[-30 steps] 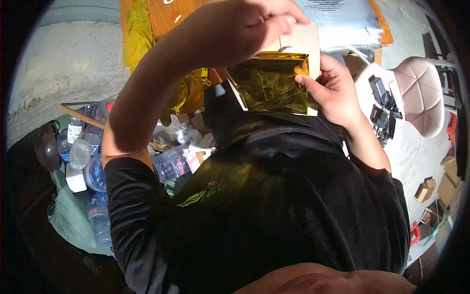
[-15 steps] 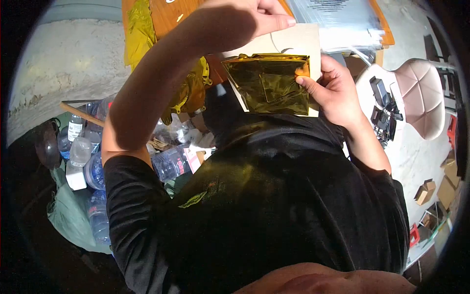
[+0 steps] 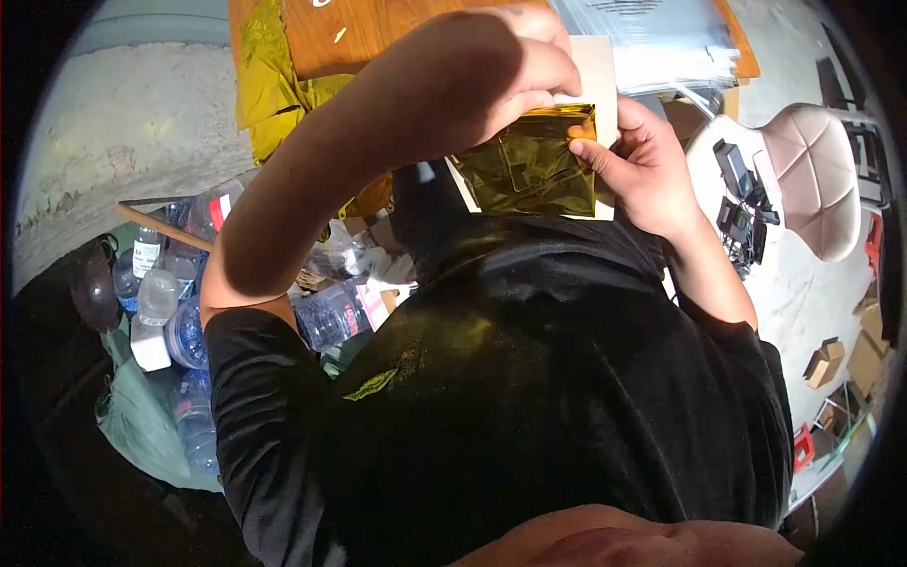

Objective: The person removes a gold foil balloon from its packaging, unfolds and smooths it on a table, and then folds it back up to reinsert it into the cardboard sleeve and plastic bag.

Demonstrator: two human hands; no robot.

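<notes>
Near a wooden table (image 3: pixel 378 24), the right hand (image 3: pixel 654 180) pinches gold film (image 3: pixel 543 175) against a card (image 3: pixel 595 66) at one side, while the left hand (image 3: pixel 543 71), at the film's top edge, its grip too hidden to tell, could crease or skew it by tugging unevenly.

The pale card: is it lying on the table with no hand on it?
No, the right hand holds the pale card by its edge, with the thumb over the gold film.
</notes>
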